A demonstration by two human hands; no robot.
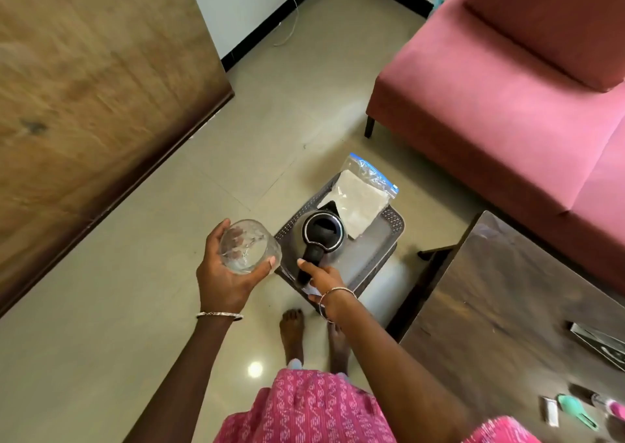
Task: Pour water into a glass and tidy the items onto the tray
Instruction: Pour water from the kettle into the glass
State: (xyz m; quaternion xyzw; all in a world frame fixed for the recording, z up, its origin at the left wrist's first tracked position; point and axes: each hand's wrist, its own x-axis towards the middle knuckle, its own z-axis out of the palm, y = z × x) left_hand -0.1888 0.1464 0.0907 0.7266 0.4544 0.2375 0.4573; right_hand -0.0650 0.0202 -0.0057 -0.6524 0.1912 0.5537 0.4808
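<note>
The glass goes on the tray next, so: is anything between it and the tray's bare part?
Yes: the kettle, held by the right hand, is between the glass and the tray's bare part. The bag covers the far end.

L hand (225, 273) holds a clear glass (250, 246), tilted, fingers curled under it, over the floor (135, 290) just left of the tray (394, 219). R hand (324, 283) grips the black handle of the steel kettle (323, 231), upright at the tray's near end w/ black lid on; can't tell if it's lifted. Zip bag (362, 202) w/ white contents lies at the tray's far end, partly over the rim. Pink sofa (507, 104) beyond. Dark worktop (490, 307) at right w/ a green item (576, 415) near its edge.
</note>
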